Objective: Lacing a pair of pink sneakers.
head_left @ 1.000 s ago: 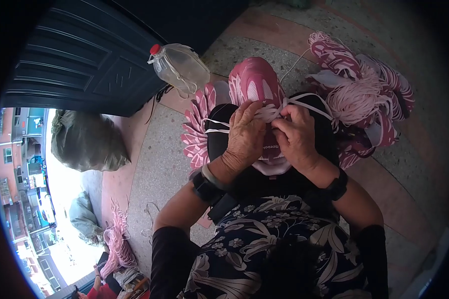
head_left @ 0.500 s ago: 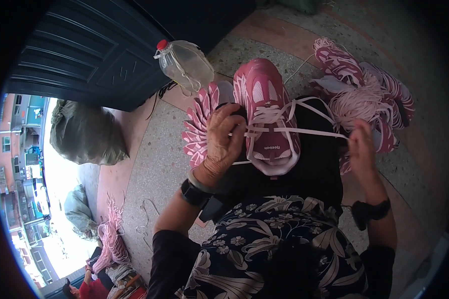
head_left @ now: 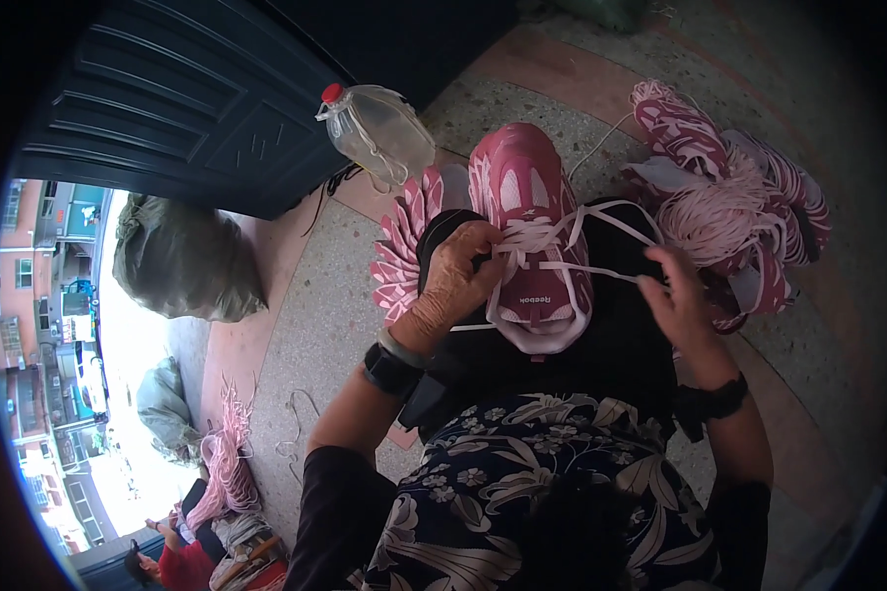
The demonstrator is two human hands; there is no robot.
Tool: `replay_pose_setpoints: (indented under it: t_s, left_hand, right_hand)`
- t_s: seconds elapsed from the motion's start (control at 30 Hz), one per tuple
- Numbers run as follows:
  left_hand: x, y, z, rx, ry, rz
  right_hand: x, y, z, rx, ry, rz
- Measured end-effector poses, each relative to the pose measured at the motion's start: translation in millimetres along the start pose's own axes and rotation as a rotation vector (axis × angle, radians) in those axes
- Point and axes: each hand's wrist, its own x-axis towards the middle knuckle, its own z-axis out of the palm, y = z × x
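Note:
A pink and maroon sneaker (head_left: 537,286) rests on my black-covered lap, its heel opening toward me. White shoelace (head_left: 591,268) crosses the upper part of its lacing and runs out to the right. My left hand (head_left: 458,276) is closed at the left edge of the lacing, thumb and fingers pinched on the lace there; the exact grip is partly hidden. My right hand (head_left: 682,303) is right of the shoe with curled fingers, and the lace's strand reaches its thumb tip. Another loose loop of lace arches from the shoe toward that hand.
Pink shoe uppers (head_left: 404,241) fan out left of my lap. More uppers (head_left: 685,138) and a bundle of pale pink laces (head_left: 715,212) lie at the right. A red-capped clear jug (head_left: 379,128), a dark door (head_left: 168,108) and a stuffed sack (head_left: 182,261) stand left. A person (head_left: 182,561) sits lower left.
My right hand has come in toward the shoe and the lace strand between is shorter and slacker. My left hand has shifted slightly right onto the lacing edge.

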Motion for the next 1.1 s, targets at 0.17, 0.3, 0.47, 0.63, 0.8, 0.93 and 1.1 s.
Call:
replay_pose_setpoints:
  t_s: [0.17,0.3,0.47,0.63,0.8,0.93,1.1]
  left_hand:
    - [0.0,-10.3,9.2,-0.068,0.037,-0.163]
    - [-5.1,-9.0,14.5,-0.178,0.123,-0.179]
    - [-11.1,-18.5,20.7,-0.141,0.129,-0.138]
    - [-11.9,-17.4,20.2,-0.145,0.129,-0.16]
    - [-18.7,-11.4,15.0,-0.224,0.104,-0.162]
    - [-22.1,-13.8,15.4,-0.179,0.118,-0.108]
    - [-14.0,5.5,12.3,0.11,0.219,0.228]
  right_hand:
    - [20.9,-37.7,25.8,0.142,-0.104,-0.199]
    - [12.1,-34.6,10.6,0.201,-0.072,-0.044]
    - [-6.0,-9.3,-40.6,0.088,0.092,0.021]
    - [-12.9,-11.4,-38.1,0.087,0.106,0.028]
    - [-27.7,-4.2,-46.1,0.096,0.282,0.165]
    - [-35.2,16.4,-39.6,0.277,-0.044,0.285]
    - [-21.2,-4.0,-21.1,0.447,-0.384,0.714]
